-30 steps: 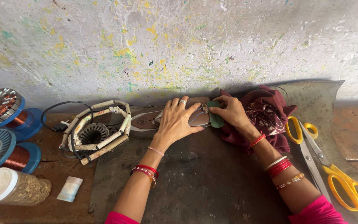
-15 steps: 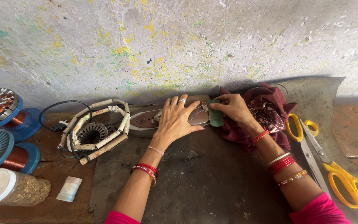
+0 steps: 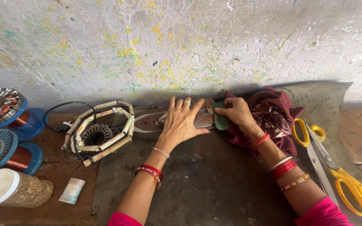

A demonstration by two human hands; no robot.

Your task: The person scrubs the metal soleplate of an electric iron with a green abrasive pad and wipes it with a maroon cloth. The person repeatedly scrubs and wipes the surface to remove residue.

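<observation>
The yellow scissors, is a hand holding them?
No, the yellow scissors lie alone on the table, beside the right forearm; the right hand pinches a small green piece.

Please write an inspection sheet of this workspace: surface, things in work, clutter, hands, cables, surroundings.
Surface: dark worn mat on a brown bench.
Things in work: flat brown piece under the left hand; green pad pinched by the right hand.
Clutter: taped winding ring, copper wire spools, jar, white packet, maroon cloth, two yellow scissors.
Hands: left flat, pressing down; right closed on the pad.
Cables: black cable looped behind the ring.
Surroundings: paint-flecked white wall.
</observation>
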